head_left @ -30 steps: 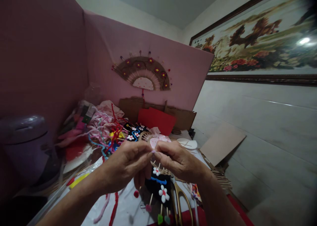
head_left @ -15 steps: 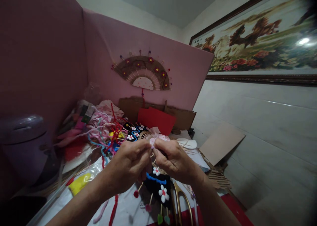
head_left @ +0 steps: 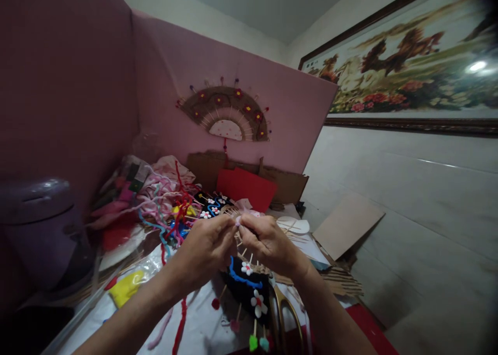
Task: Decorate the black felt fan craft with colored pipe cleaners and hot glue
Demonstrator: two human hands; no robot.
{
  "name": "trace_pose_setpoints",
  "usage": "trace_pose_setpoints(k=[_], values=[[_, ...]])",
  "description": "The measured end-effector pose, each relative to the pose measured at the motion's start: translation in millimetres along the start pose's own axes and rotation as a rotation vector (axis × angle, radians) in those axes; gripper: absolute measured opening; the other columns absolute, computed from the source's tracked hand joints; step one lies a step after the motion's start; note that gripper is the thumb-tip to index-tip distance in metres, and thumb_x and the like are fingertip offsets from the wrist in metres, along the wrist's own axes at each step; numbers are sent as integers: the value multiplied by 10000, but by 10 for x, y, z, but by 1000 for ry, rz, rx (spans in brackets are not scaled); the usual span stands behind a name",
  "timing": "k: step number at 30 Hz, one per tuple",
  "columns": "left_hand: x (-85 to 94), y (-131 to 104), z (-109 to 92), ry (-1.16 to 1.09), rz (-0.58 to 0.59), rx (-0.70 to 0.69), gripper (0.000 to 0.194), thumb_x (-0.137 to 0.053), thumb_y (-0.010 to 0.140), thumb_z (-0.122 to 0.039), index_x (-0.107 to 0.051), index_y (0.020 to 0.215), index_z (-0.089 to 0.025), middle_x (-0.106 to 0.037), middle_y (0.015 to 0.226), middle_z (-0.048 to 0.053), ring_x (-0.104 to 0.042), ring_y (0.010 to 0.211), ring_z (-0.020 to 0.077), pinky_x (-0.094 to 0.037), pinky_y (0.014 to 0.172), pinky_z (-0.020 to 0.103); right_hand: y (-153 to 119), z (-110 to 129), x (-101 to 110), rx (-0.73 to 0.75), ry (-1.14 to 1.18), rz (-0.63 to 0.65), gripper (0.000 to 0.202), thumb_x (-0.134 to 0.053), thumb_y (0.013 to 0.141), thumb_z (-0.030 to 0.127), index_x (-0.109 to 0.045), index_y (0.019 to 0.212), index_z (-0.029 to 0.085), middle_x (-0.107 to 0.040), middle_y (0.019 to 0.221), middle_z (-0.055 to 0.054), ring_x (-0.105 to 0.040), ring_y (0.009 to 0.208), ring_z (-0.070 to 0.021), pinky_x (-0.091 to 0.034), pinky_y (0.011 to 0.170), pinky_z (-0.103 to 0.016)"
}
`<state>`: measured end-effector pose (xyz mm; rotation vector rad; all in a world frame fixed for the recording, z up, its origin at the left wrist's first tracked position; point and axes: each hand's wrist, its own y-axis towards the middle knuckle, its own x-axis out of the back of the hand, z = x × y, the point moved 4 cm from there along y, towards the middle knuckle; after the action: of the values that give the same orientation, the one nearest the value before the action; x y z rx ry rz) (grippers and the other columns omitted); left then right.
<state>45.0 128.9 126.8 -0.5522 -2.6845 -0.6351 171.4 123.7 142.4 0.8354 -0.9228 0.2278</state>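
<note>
My left hand (head_left: 210, 249) and my right hand (head_left: 270, 241) meet at the middle of the view, fingertips pinched together. Between them is a small pale pink piece (head_left: 237, 221), partly hidden by the fingers. Below and behind the hands lies a black fan-shaped piece (head_left: 243, 287) with white flowers, a blue wavy strip and sticks tipped with coloured lumps. Its upper left part shows beyond my left hand. Gold-handled scissors (head_left: 287, 313) lie beside its right end, close to my right forearm.
A brown fan (head_left: 218, 103) hangs on the pink panel (head_left: 280, 101). Red card (head_left: 247, 186), tangled fuzzy stems (head_left: 179, 199), a yellow packet (head_left: 127, 287) and a lidded bin (head_left: 42, 236) surround the work area; cardboard (head_left: 348, 228) leans at the right.
Both hands have shifted slightly, drawing closer around the pink piece, so less of it shows. The black fan-shaped piece beneath has shifted or tilted slightly, with more of its blue strip visible.
</note>
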Motion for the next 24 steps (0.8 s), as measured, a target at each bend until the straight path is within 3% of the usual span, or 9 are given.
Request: trace_pose_setpoints(k=[6,12,16,19,21,24], values=[[37,56,-1,-176,-11,41,207,-508,826,-348,-580,773,-161,-607,659,41,-634,587,193,-536,436,278,6,23,5,-13,18,35,235,-379,929,210,-473,717,174,-486,653,22,-454,622,-105,-319,604,-232],[89,51,28,-350,-58,181,224,-552,793,-352,-577,761,-132,-626,647,41,-632,551,174,-518,425,254,-8,69,71,-107,78,56,341,-295,992,310,-483,742,175,-507,682,17,-470,636,-104,-338,609,-229],[136,78,23,-397,-109,186,199,-559,783,-315,-568,726,-124,-627,623,27,-605,497,140,-500,424,230,-38,72,116,-152,125,54,247,-385,972,330,-566,902,179,-565,720,18,-508,638,-101,-366,618,-222],[166,98,-7,-405,-145,113,182,-534,785,-286,-556,698,-128,-610,572,5,-565,426,117,-486,408,228,-35,42,191,-137,122,-27,265,-375,974,330,-588,1043,189,-611,812,-5,-561,739,-116,-402,703,-237],[184,98,-24,-416,-175,84,182,-529,783,-282,-550,683,-132,-595,548,-6,-548,397,112,-470,383,222,-25,-16,284,-145,44,-118,265,-396,963,322,-606,1032,176,-622,942,-46,-571,878,-144,-406,784,-262],[203,82,-55,-428,-220,53,180,-545,776,-277,-547,666,-134,-585,533,-13,-530,379,104,-443,352,206,-72,-186,441,-298,-79,-206,257,-408,946,304,-622,943,161,-630,934,-64,-574,868,-161,-410,767,-274]])
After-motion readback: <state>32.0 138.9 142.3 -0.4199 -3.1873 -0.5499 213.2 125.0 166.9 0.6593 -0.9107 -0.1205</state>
